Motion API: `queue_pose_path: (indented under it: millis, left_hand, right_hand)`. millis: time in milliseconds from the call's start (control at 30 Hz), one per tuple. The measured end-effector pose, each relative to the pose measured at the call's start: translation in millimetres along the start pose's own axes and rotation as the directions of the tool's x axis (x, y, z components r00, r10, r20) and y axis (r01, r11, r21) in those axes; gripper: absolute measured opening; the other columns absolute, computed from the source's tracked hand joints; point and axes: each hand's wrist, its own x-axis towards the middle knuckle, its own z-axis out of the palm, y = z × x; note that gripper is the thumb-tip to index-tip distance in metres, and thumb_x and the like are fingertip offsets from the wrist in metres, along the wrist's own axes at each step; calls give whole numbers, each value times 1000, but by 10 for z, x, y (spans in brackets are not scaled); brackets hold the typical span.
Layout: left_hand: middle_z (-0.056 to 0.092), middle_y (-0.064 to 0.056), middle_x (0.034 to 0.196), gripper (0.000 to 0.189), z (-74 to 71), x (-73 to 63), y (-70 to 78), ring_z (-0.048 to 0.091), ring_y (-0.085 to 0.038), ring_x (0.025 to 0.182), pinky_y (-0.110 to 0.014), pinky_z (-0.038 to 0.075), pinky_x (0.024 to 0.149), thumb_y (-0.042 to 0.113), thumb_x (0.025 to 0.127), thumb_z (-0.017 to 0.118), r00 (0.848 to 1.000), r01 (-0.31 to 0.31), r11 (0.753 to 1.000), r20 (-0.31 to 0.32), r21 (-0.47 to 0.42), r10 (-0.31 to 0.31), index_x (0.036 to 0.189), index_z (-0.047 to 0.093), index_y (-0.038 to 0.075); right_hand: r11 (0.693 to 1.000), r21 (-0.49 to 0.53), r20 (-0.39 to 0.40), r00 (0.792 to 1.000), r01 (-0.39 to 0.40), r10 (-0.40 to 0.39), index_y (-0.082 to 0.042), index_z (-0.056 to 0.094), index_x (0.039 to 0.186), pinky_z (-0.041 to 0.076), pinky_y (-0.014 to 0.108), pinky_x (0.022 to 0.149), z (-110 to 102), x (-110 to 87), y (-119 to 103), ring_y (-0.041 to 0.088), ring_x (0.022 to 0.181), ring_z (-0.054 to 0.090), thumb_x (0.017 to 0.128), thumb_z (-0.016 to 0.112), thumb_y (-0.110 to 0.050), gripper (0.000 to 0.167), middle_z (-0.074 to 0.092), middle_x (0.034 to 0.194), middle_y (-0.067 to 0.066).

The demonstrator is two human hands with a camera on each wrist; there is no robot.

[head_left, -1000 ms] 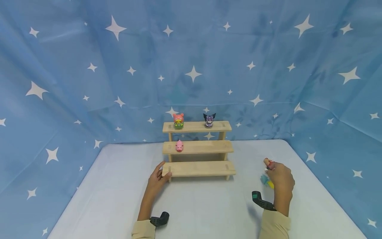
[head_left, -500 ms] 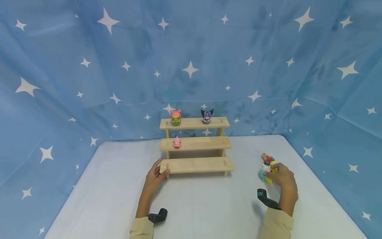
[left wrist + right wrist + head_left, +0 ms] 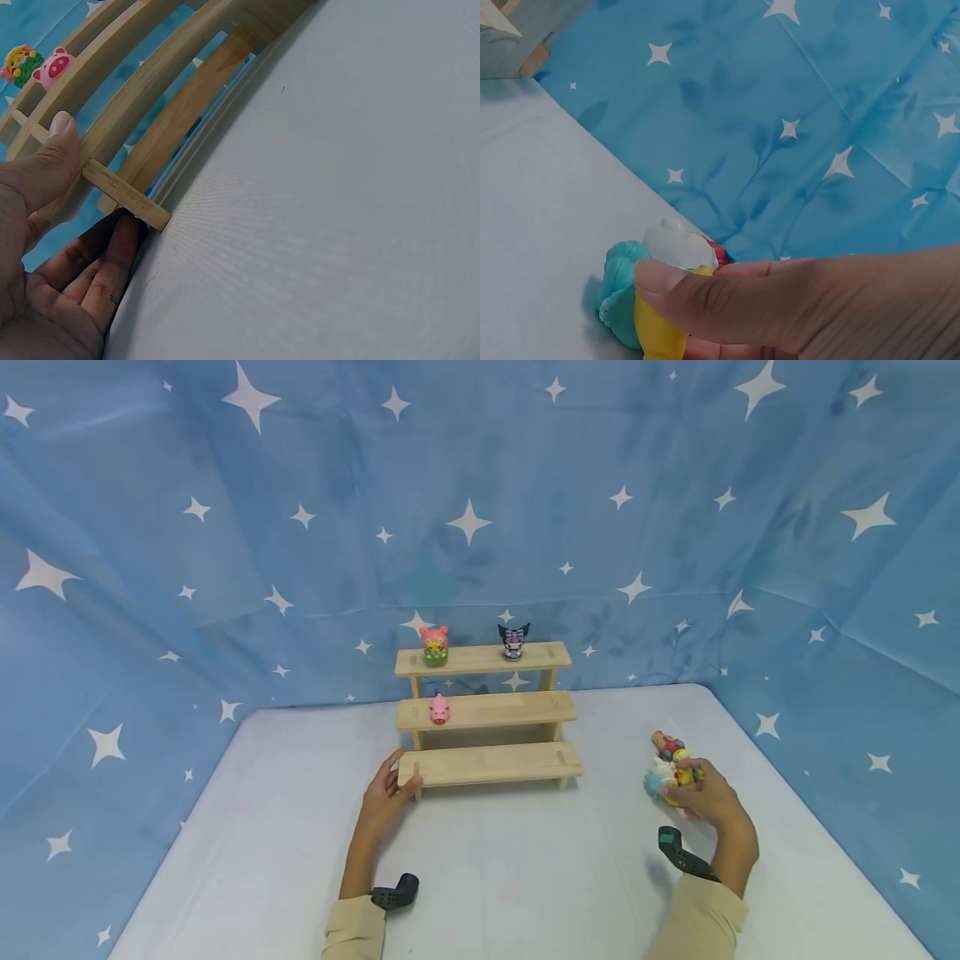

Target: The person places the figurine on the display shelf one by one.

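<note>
In the head view, my left hand (image 3: 384, 797) holds the left end of the three-step wooden display stand (image 3: 491, 765). Its thumb lies over the lowest board, and the other fingers reach behind the leg, as the left wrist view shows. At the right, my right hand (image 3: 708, 797) pinches a yellow figurine (image 3: 658, 330) between thumb and fingers, within a cluster of small toys. Against it sit a turquoise toy (image 3: 621, 292) and a white one (image 3: 676, 244). A red-and-tan toy (image 3: 667, 743) lies just beyond. Fingers hide part of the cluster.
On the top step stand a pink-and-green figurine (image 3: 434, 646) and a black-eared purple one (image 3: 513, 642). A pink pig (image 3: 439, 709) sits on the middle step. The white table (image 3: 300, 827) meets a blue star-patterned curtain (image 3: 337, 552) behind and at the sides.
My right hand has moved from the red-and-tan toy down to the yellow figurine, leaving the former on the table. The left hand keeps its hold on the stand. The head view has shifted slightly.
</note>
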Motion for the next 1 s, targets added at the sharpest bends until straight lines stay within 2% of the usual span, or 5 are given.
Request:
queue_pose_path:
  millis: [300,500,700,833,1000]
  left_hand:
    - [55,-27,136,66,-8,-48,144,60,-38,120,-29,54,88,17,96,64,1000,6,1000,27,-24,-6,153,31,9]
    - [53,-30,137,66,-36,-140,343,57,-41,123,-36,54,93,15,96,63,999,26,1000,44,-3,-26,152,31,6]
    - [54,-28,137,67,-5,-84,167,57,-40,124,-41,53,95,19,95,65,1000,16,1000,26,-15,-16,153,31,8]
    - [56,-25,137,68,15,-17,11,58,-36,124,-39,53,95,25,94,67,1000,11,1000,-1,-1,-11,152,33,13]
    - [57,-21,137,70,13,12,-27,60,-34,123,-40,53,95,31,92,69,1000,22,1000,-20,-1,-22,151,36,17]
  right_hand:
    - [1000,5,41,999,-10,9,4,19,147,49,30,71,25,9,-36,18,85,60,92,67,-38,84,63,103,18]
    - [1000,31,58,998,-3,1,6,11,150,51,34,76,77,8,-71,27,97,59,91,68,-39,94,43,127,32]
    - [1000,-14,72,997,28,-27,5,23,148,48,29,71,127,35,-87,25,92,57,89,69,-39,87,47,121,28]
    - [999,30,92,996,17,-20,6,24,148,53,28,72,134,50,-75,19,86,61,90,69,-37,86,49,119,28]
    - [996,94,113,994,-8,-3,3,23,150,56,29,76,137,57,-60,19,90,64,91,68,-38,85,44,129,30]
